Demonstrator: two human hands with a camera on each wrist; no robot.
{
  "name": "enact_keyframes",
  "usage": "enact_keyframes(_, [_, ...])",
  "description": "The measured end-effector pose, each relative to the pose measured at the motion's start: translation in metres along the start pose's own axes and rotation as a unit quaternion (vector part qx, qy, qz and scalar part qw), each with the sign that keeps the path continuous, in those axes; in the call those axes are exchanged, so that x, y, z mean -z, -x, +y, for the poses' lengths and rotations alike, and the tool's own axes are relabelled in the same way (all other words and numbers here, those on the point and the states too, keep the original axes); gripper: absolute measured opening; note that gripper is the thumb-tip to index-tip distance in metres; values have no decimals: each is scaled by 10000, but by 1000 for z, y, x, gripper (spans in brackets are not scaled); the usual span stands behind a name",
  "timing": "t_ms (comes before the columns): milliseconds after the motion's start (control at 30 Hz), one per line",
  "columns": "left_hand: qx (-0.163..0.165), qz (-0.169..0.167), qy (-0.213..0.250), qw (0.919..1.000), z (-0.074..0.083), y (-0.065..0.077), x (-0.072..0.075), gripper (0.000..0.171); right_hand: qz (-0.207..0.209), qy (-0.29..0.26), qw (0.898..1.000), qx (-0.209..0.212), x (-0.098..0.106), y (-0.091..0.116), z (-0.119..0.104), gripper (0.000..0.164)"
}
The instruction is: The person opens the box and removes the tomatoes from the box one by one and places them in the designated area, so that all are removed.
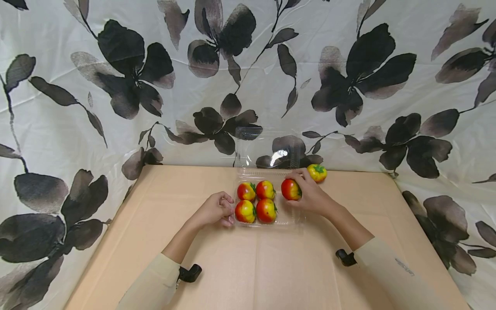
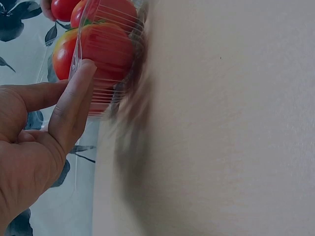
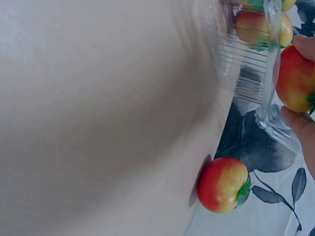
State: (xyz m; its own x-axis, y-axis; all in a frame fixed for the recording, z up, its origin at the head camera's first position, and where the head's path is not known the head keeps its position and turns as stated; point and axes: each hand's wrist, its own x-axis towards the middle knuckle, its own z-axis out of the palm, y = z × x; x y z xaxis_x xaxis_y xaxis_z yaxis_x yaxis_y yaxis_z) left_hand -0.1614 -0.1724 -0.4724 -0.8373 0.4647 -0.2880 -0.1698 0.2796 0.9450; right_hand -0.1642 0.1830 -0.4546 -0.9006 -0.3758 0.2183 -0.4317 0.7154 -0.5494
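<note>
A clear plastic clamshell box [image 1: 286, 217] stands on the table with its lid [image 1: 267, 150] raised at the back. Four red-and-yellow tomatoes with green leafy tops, one of them a front tomato [image 1: 245, 211], fill its left part in two rows. My left hand [image 1: 215, 209] pinches the box's left rim between thumb and fingers, as the left wrist view shows close up. Over the right part of the box, my right hand [image 1: 310, 194] grips another tomato [image 1: 290, 189] from its right side. In the right wrist view this held tomato [image 3: 293, 81] appears just above the rim.
One loose tomato [image 1: 317, 173] lies near the table's back edge, right of the box and behind my right hand. The tan table [image 1: 255, 267] ends at a hanging white cloth [image 1: 286, 26] with dark flowers. Black straps sit at both wrists.
</note>
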Motion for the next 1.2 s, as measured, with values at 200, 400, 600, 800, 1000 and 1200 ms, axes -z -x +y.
enact_keyframes(200, [1, -3, -5, 10000, 1, 2, -1, 26, 166, -76, 9995, -243, 8, 9, -3, 77])
enact_keyframes(400, [5, 0, -62, 10000, -1, 3, 0, 26, 232, -92, 9991, -346, 15, 18, 2, 76])
enact_keyframes(600, [15, -7, -26, 10000, 1, 3, 0, 28, 363, -212, 9979, -486, 21, 25, 10, 77])
enact_keyframes(800, [22, 14, 12, 10000, 2, 3, -1, 28, 452, -305, 9977, -407, 28, 32, 19, 79])
enact_keyframes(1000, [9, 8, -35, 10000, 0, 4, 0, 28, 604, -230, 9972, -379, 33, 38, 27, 81])
enact_keyframes(1200, [-3, 20, -47, 10000, 0, 3, -1, 28, 791, -294, 9956, -411, 38, 44, 35, 87])
